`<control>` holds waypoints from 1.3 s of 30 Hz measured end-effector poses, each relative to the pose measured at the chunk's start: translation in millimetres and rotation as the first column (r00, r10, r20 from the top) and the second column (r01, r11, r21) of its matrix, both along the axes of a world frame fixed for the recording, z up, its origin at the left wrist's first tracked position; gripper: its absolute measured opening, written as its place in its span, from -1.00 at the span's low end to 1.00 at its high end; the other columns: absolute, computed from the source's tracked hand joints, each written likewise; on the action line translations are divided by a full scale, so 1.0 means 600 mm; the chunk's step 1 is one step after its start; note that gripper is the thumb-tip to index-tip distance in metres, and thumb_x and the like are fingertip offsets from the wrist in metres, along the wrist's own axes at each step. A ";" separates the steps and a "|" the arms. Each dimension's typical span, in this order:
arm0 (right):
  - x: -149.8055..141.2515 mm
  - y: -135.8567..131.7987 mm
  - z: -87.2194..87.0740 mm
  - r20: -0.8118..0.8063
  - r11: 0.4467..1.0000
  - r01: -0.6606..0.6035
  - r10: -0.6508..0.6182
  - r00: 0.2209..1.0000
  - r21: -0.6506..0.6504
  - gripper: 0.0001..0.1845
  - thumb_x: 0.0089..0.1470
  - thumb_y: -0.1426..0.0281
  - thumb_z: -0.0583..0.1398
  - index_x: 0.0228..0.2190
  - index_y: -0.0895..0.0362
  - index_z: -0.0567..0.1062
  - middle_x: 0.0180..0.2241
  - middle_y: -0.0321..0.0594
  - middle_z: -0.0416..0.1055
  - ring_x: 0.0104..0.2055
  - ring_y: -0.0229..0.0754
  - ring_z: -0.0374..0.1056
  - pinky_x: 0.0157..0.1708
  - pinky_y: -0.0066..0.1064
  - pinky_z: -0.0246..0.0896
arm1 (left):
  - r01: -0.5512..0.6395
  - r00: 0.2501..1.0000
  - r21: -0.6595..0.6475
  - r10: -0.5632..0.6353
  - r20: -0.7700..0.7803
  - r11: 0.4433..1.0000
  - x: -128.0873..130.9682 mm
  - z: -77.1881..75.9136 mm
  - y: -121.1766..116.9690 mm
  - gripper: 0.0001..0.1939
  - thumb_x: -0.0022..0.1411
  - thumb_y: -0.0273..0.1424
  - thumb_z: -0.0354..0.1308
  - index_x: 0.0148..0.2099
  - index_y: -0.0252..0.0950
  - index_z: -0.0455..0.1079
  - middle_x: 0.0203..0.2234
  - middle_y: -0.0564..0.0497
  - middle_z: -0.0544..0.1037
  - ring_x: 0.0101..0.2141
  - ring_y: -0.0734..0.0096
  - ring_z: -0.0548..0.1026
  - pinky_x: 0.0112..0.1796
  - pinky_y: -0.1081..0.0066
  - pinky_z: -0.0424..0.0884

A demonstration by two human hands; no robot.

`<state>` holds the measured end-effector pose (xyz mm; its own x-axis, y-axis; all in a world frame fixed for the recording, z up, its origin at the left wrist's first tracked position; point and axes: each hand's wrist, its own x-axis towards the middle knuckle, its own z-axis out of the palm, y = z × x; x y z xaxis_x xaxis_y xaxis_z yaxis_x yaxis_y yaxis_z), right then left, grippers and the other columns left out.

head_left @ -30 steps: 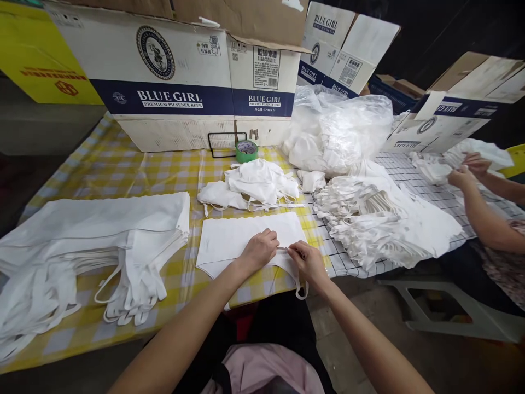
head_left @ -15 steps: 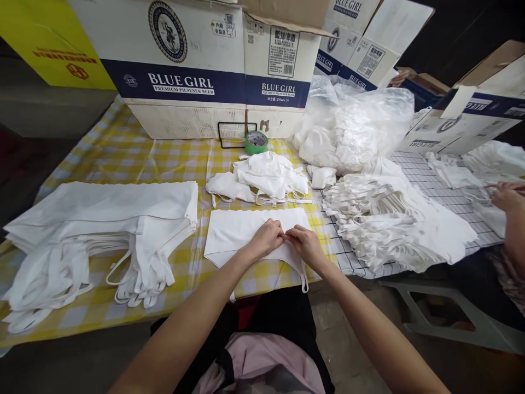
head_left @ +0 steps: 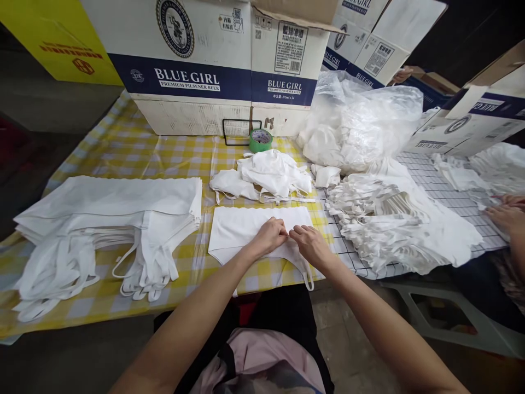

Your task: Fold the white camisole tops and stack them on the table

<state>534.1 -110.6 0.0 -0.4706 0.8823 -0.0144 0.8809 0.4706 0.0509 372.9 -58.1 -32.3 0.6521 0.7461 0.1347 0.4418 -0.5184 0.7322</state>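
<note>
A white strappy camisole top (head_left: 233, 227) lies spread flat in front of me, one thin strap loop hanging at the table's front edge. My left hand (head_left: 269, 237) rests on its middle with the fingertips pinched on the cloth. Close beside it, my right hand (head_left: 312, 245) pinches the fabric near the neckline, and the two sets of fingertips almost touch. The exact bit of cloth between the fingers is hidden. Behind the top sits a loose heap of white padded garments (head_left: 273, 172). To the left is a neat stack of similar white tops (head_left: 118, 197), straps toward me.
Beer cartons (head_left: 197, 112) stand along the back, with green tape (head_left: 261, 141) and a black wire frame (head_left: 225, 131) before them. On the right are a clear plastic bag (head_left: 361, 120) and a big white garment pile (head_left: 426, 235). Another person's hand (head_left: 506, 216) works at far right.
The view has shifted slightly, so everything sits a little further right. My fingertips have drawn slightly apart over the top. The other person's hands at far right have moved.
</note>
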 end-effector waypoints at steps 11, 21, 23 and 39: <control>-0.045 0.006 0.029 0.131 0.978 0.114 -0.092 0.987 -0.176 -0.75 0.06 0.65 0.00 -0.35 0.26 0.46 -0.36 0.00 0.41 -0.32 -0.09 0.34 -0.36 -0.33 0.07 | -0.024 1.000 -0.015 0.024 0.007 1.000 0.000 0.002 -0.004 -0.80 0.06 -0.52 0.08 -0.51 -0.28 0.50 -0.48 0.01 0.45 -0.34 0.39 0.34 -0.29 0.43 0.27; -0.018 0.053 0.041 0.068 0.929 0.012 0.014 0.998 -0.371 -0.80 -0.18 0.67 0.17 -0.56 0.17 0.52 -0.51 -0.11 0.45 -0.45 -0.14 0.37 -0.48 -0.43 0.03 | -0.022 1.000 -0.038 0.022 -0.002 0.999 -0.003 0.002 -0.005 -0.84 0.04 -0.48 0.12 -0.51 -0.28 0.50 -0.46 0.00 0.46 -0.31 0.36 0.37 -0.28 0.42 0.30; -0.020 0.051 0.042 0.055 0.927 0.032 -0.012 0.998 -0.375 -0.83 -0.18 0.65 0.17 -0.58 0.19 0.51 -0.52 -0.09 0.45 -0.47 -0.14 0.36 -0.50 -0.44 0.01 | -0.026 1.000 -0.037 0.026 -0.001 0.999 -0.001 0.000 -0.007 -0.85 0.05 -0.47 0.13 -0.50 -0.29 0.50 -0.45 0.00 0.46 -0.30 0.35 0.37 -0.25 0.41 0.30; 0.033 -0.213 -0.013 -0.539 0.644 0.193 -0.740 0.403 -0.740 -0.62 0.04 0.18 0.11 -0.17 0.17 0.41 -0.55 -0.30 0.38 -0.45 -0.18 0.36 -0.36 -0.36 0.24 | -0.058 0.915 0.183 0.126 -0.383 0.981 -0.249 -0.003 -0.107 -0.46 0.25 -0.29 -0.02 0.26 -0.09 -0.01 0.23 0.00 0.09 0.23 0.23 -0.04 0.16 -0.01 -0.16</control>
